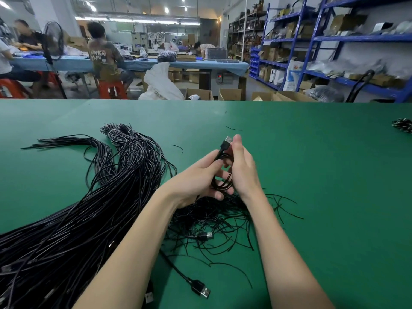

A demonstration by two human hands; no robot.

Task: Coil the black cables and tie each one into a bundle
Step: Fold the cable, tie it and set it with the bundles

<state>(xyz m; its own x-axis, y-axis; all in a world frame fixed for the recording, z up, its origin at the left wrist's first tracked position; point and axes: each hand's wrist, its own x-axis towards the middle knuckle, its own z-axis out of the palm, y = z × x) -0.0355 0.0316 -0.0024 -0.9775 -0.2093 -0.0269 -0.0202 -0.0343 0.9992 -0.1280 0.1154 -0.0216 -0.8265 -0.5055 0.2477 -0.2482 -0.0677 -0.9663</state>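
Bright, even light comes from the ceiling tube lights (pixel 136 20), leaving only soft shadows on the green table (pixel 312 175). Wide-angle distortion bends the edges, and the blue shelves (pixel 334 41) and background look blurred.

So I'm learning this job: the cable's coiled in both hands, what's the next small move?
Probably pick a tie from the loose ties below and wrap the coiled cable: both the left hand and right hand grip it, untied.

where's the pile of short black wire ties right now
In the head view, the pile of short black wire ties lies on the green table at centre, just beneath both hands, right of the big heap of long black cables.
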